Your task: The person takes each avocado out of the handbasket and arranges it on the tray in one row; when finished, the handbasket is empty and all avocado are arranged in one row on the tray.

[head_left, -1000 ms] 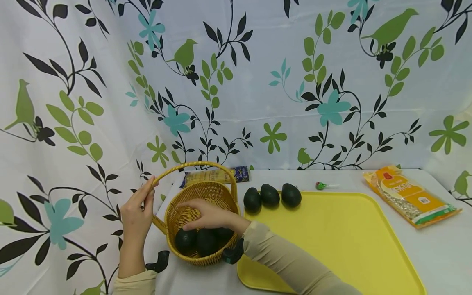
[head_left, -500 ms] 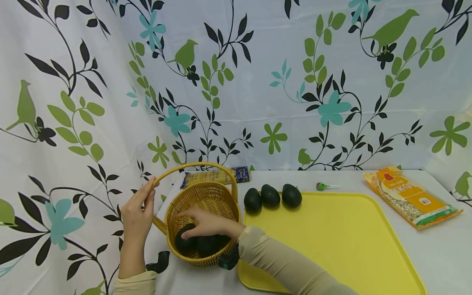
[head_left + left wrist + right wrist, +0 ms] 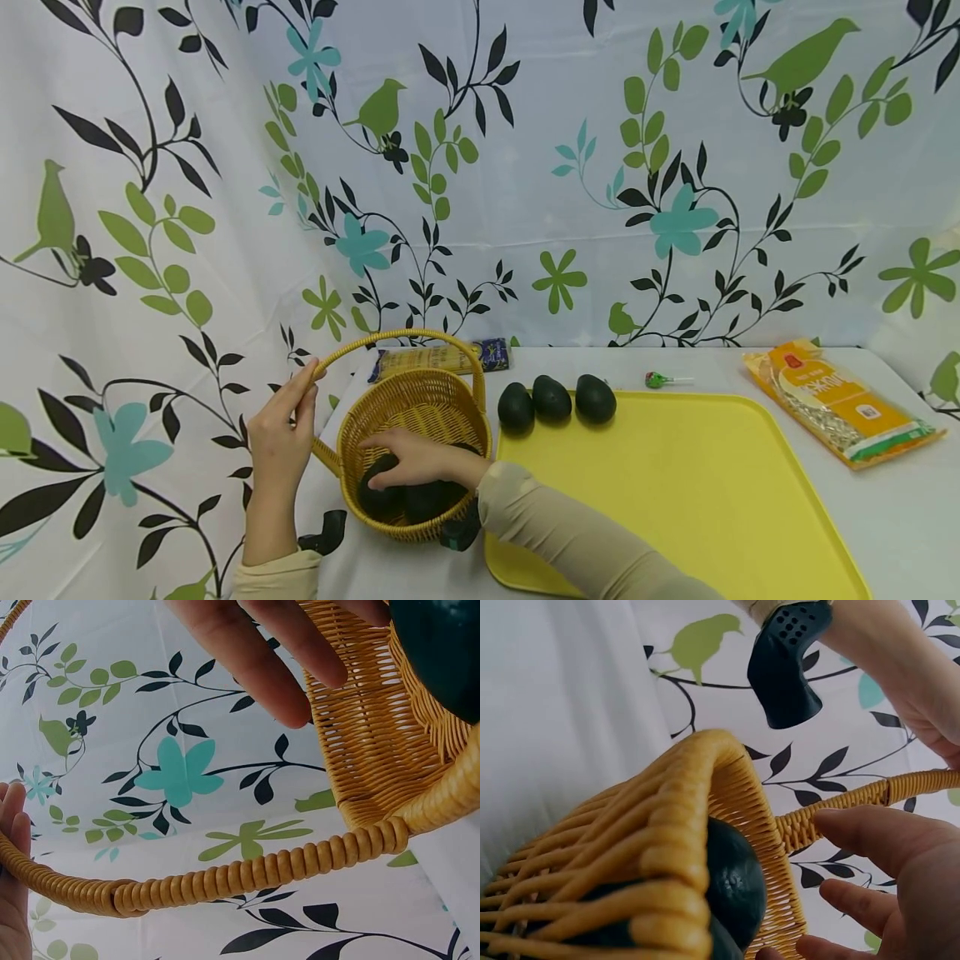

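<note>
Partly hidden under the right hand (image 3: 420,457): smooth, dark-green oval avocados (image 3: 381,498) low in the round golden wicker basket (image 3: 442,408); at least two, exact count hard to make out. Right fingers spread apart in the right wrist view, their contact with the fruit impossible to confirm. Left hand (image 3: 283,425) clamped on the arched, wound wicker handle (image 3: 408,333), cut off at the left wrist view's border. Partly behind the basket: a long yellow-and-blue packet (image 3: 423,361). Near edge of the rectangular yellow tray (image 3: 652,483) cropped below.

Compared with a second ago: right hand lower, closer over the fruit, with more dark green showing beside the wrist; left grip unchanged.

Along the tray's far left edge, three more dark-green avocados (image 3: 552,400) in a row. Open room across the tray's yellow surface, rightward from the beige right sleeve (image 3: 555,525) to the raised right rim.
</note>
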### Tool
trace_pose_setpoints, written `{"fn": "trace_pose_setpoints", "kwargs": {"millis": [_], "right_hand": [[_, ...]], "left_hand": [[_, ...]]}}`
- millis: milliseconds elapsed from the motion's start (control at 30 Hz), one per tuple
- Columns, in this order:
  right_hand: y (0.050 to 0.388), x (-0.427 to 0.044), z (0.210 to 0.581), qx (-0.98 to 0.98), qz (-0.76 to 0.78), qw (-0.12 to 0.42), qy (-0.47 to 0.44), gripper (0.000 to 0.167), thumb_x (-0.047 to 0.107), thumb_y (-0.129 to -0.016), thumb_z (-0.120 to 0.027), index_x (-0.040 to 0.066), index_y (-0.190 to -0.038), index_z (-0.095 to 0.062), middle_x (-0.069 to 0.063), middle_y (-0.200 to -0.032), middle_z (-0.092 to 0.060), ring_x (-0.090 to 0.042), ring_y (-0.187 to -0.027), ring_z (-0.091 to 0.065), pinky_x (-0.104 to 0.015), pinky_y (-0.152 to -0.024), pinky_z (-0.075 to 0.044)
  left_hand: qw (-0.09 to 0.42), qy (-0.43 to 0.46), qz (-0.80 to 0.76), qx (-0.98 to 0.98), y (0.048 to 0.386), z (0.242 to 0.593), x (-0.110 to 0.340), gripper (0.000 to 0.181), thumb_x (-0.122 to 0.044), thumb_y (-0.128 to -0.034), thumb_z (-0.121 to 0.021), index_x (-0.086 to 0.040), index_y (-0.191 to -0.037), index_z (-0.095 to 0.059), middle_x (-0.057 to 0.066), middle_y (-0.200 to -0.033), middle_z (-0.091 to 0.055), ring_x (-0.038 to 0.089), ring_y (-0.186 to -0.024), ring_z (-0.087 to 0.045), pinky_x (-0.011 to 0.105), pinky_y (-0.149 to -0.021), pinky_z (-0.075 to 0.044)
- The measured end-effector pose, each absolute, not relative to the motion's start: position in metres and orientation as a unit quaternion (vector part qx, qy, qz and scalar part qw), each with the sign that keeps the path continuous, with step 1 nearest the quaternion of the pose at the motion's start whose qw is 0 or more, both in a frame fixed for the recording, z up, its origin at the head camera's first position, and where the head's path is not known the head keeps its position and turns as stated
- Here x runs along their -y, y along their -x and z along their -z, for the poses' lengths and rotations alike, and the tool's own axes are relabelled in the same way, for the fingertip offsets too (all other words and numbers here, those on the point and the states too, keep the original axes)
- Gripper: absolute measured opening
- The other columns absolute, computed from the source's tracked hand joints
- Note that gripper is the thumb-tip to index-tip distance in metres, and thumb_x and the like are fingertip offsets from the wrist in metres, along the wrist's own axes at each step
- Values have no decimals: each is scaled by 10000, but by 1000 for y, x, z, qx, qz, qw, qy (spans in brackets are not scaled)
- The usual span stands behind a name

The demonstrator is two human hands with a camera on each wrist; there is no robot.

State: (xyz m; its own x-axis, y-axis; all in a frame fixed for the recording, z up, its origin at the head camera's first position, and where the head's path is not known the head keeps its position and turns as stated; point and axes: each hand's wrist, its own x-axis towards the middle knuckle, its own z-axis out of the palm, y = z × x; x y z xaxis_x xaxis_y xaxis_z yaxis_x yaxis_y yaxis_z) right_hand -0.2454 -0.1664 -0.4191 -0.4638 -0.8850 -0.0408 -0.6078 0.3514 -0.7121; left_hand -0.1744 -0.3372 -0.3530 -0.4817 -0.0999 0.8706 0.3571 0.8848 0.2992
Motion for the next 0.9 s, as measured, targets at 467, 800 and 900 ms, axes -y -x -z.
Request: {"fn": "trace_pose_setpoints", "kwargs": {"millis": [467,800,900], "right_hand": [[246,178,417,-813,236,195,495,718,394,-849,-668,210,-1463,-345,-56,-1549,-285,-199,-1431,-257,-366,-1128,-316],[246,181,426,-808,224,202,507,803,256,-772,-777,180,-1453,-358,-47,-1512,-343,-181,-1366,-353,-278,-1054,-384],[248,181,432,-809,225,203,503,795,237,-758,-789,171,-1440,-385,-16,-1465,-418,-150,-1315,-409,-259,-1026,-398]], "left_hand": [[523,91,226,817,174,350,334,409,95,-824,-636,-72,-1197,-657,136,-989,-730,-165,-832,-474,67,-605,-350],[520,86,222,820,174,350,334,434,84,-835,-629,-113,-1221,-647,143,-985,-727,-126,-777,-471,74,-596,-351],[520,84,224,820,174,351,334,434,82,-833,-632,-116,-1219,-649,139,-987,-728,-138,-789,-474,61,-609,-357]]}}
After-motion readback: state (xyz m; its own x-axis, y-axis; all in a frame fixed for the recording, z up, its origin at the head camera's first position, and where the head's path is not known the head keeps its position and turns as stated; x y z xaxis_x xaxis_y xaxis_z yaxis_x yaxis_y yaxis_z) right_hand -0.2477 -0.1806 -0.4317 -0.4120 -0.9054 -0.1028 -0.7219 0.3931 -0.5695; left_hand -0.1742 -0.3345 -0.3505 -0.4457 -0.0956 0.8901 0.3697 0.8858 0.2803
